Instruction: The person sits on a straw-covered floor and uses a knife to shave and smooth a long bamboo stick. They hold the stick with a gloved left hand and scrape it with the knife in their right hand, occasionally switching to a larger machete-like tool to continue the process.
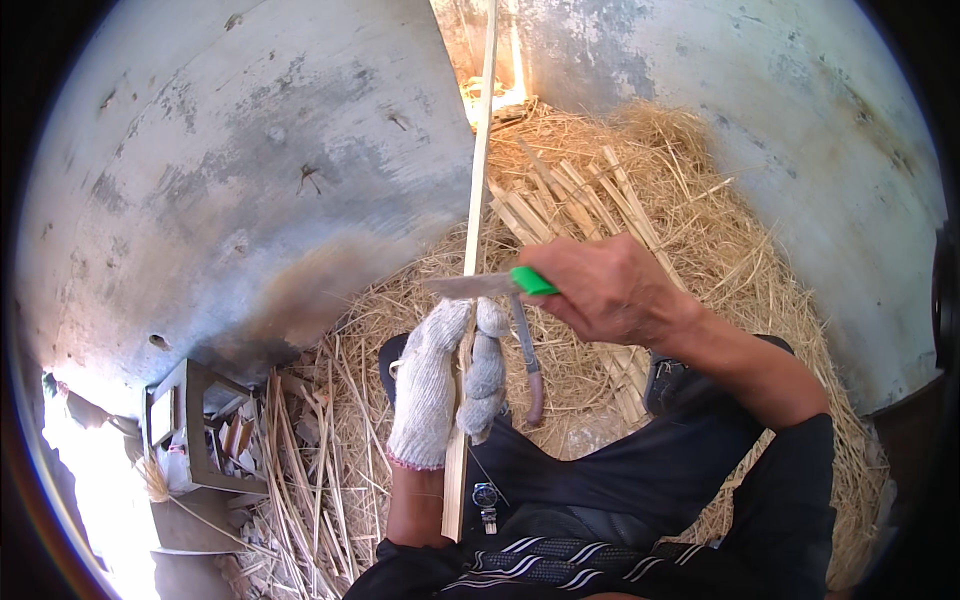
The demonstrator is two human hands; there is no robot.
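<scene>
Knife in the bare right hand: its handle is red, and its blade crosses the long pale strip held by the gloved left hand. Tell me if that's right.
Not quite: the handle is green, not red, as the head view shows. The rest stands: the bare right hand holds the knife, its blade crosses the long pale strip, and the gloved left hand holds that strip.

Two hands (615,290), two knives (476,286), one wristwatch (485,495)

I see a stained, flaking grey left wall (250,110) and a similar right wall (800,130), with loose straw (760,290) strewn between them. Bright light (515,92) glares at the far corner and beyond the boxy frame (190,420) lower left.
</scene>
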